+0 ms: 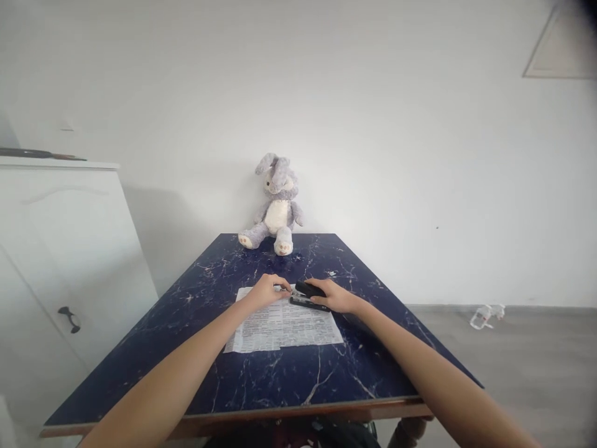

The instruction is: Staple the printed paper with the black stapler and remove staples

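Note:
A printed sheet of paper (284,326) lies flat in the middle of the dark blue marble-patterned table (261,379). On the paper's far edge sits a black stapler (308,295), opened up with its metal channel showing. My right hand (336,297) is closed around the stapler's right end. My left hand (267,290) rests on the paper's far edge with its fingers pinched at the stapler's metal front; what they pinch is too small to make out.
A grey and white plush rabbit (276,208) sits at the table's far edge against the white wall. A white cabinet (56,261) with a dark handle stands at the left. A clear plastic bottle (485,315) lies on the grey floor at the right.

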Motion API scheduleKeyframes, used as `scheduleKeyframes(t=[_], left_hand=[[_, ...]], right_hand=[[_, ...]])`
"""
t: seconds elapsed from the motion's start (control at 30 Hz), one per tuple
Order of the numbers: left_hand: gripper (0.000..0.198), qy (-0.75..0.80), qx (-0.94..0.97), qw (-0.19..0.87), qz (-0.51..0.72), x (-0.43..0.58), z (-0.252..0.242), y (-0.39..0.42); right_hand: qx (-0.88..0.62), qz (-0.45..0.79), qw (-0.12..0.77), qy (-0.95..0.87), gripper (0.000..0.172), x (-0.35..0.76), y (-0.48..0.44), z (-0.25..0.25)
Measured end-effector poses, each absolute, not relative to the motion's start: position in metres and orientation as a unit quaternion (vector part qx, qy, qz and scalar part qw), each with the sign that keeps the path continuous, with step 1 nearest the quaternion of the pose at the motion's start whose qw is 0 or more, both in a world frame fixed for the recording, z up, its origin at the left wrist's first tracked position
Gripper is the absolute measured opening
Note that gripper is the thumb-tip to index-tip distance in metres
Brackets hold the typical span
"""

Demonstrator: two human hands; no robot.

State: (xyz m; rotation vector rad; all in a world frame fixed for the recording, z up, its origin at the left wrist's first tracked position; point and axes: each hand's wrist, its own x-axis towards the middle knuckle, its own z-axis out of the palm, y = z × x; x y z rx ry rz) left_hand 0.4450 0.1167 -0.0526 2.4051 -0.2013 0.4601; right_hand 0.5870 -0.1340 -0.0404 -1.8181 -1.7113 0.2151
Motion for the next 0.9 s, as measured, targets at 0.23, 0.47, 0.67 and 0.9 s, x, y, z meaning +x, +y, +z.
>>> scheduleKeyframes(t=[0.23,0.47,0.67,0.9], left_hand=[[0.009,-0.079,0.931,0.296,0.2,0.449,-0.057,0.116],[0.009,-0.087,0.929,0.299,0.202,0.45,-0.056,0.114],[0.01,-0.095,0.929,0.308,0.183,0.448,-0.047,0.111],[0.013,-0.092,0.935,0.297,0.169,0.448,-0.048,0.115]], right_hand=[[-0.683,0.07,0.31,-0.658,0.043,0.592,-0.135,-0.043],[-0.679,0.061,0.313,-0.661,0.042,0.591,-0.135,-0.043],[-0.671,0.056,0.302,-0.675,0.043,0.6,-0.135,-0.048],[-0.679,0.058,0.293,-0.671,0.046,0.6,-0.135,-0.048]])
